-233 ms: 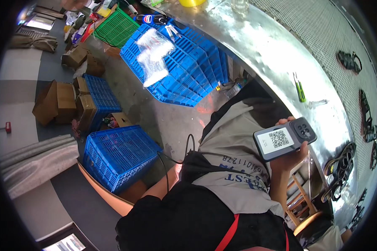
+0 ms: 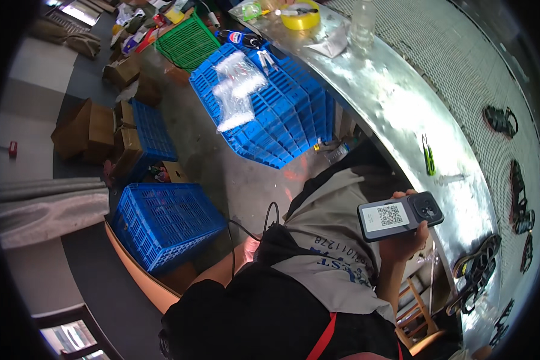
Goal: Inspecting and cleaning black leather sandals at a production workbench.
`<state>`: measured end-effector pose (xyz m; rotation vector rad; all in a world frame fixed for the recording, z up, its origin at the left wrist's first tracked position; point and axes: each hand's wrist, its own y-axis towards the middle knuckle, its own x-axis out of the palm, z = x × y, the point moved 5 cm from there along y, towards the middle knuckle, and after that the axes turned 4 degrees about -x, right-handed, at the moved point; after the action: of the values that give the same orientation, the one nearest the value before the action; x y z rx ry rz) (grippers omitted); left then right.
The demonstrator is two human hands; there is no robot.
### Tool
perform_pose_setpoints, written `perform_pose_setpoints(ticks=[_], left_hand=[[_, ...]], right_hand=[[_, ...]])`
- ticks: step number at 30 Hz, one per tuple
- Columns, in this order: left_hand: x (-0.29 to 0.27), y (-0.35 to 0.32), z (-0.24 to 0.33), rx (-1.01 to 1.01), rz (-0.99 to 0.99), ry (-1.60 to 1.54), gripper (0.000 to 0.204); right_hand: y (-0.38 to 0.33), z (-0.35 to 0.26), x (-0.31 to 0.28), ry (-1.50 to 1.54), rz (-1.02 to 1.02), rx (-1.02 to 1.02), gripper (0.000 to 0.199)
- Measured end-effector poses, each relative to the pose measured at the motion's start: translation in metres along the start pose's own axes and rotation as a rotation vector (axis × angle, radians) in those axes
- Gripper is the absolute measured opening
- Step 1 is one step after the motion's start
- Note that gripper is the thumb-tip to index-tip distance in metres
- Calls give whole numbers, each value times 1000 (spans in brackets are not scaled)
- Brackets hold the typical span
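Observation:
My right hand (image 2: 404, 241) is raised in front of my chest and grips a dark phone (image 2: 400, 215) by its lower edge. The phone's back faces me, with a white square code sticker and a round camera bump on it. My left forearm reaches down to the left, and my left hand (image 2: 250, 247) is largely hidden behind the grey shirt and dark cloth. Its fingers cannot be made out. A black cable (image 2: 264, 217) loops just above it.
A shiny metal table (image 2: 390, 102) curves along my right with green snips (image 2: 429, 157), a yellow tape roll (image 2: 300, 15) and a bottle (image 2: 364, 24). Blue crates (image 2: 165, 225) (image 2: 282, 114), a green crate (image 2: 189, 42) and cardboard boxes (image 2: 87, 129) crowd the floor. Sandals (image 2: 501, 120) lie on mesh.
The view has shifted a little, and the phone sits slightly lower in the picture. My right hand still holds it the same way.

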<state>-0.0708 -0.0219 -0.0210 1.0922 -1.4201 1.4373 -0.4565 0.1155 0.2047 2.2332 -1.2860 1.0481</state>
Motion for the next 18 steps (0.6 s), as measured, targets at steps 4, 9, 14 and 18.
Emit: perform_pose_setpoints(ticks=[4, 9, 14, 18], left_hand=[[52, 5, 56, -189, 598, 354, 38], [135, -19, 192, 435, 1145, 1193, 38], [356, 53, 126, 653, 460, 2087, 54], [361, 103, 97, 475, 294, 2194, 93]], right_hand=[[14, -1, 8, -131, -80, 26, 75], [30, 8, 42, -446, -255, 57, 76], [47, 58, 106, -730, -662, 56, 82], [39, 83, 153, -604, -758, -23, 74]])
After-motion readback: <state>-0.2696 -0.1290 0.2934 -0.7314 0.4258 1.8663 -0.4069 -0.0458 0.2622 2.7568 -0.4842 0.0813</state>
